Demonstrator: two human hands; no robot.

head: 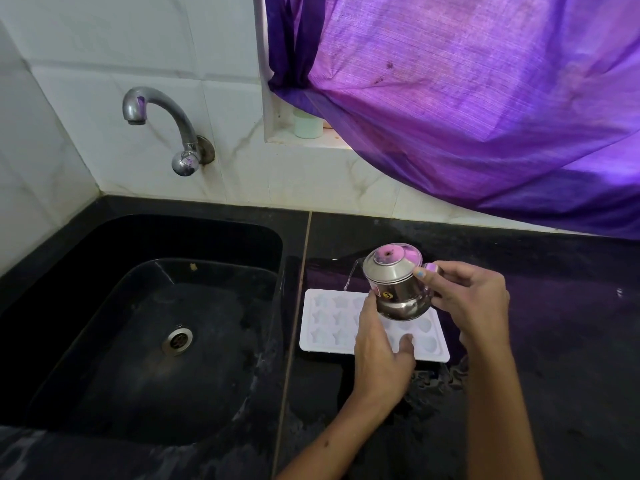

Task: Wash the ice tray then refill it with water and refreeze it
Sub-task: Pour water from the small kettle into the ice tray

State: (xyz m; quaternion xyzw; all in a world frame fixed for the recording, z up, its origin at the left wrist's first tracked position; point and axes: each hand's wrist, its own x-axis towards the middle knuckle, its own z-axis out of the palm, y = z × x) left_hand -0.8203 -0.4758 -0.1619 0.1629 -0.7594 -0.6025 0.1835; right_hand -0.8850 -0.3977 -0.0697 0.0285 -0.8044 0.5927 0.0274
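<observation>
A white ice tray [332,323] lies flat on the black counter [554,341], just to the right of the dark sink [104,341]. Its pockets are shaped like stars on the left side and something rounder, maybe hearts, on the right.

Over the tray the person tips a small steel jug [394,285], mouth turned away and to the left, and a thin stream of water [350,277] falls from its lip toward the far edge of the tray. The right hand [467,299] grips the jug from the right, fingers wrapped round what seems to be its handle, thumb pressed on the side near the rim. The left hand [377,355] comes in from below, its fingers touching the jug's left side and bottom, one finger lying down on the tray; I can't quite tell whether it is steadying the jug or only resting against it.

The sink looks wet, with a metal drain [177,340] in the middle. A curved metal tap [159,119] sticks out of the tiled wall above it, with no water running. A purple curtain [485,98] hangs over the counter's far right, and a pale cup [307,124] stands on the ledge behind it.
</observation>
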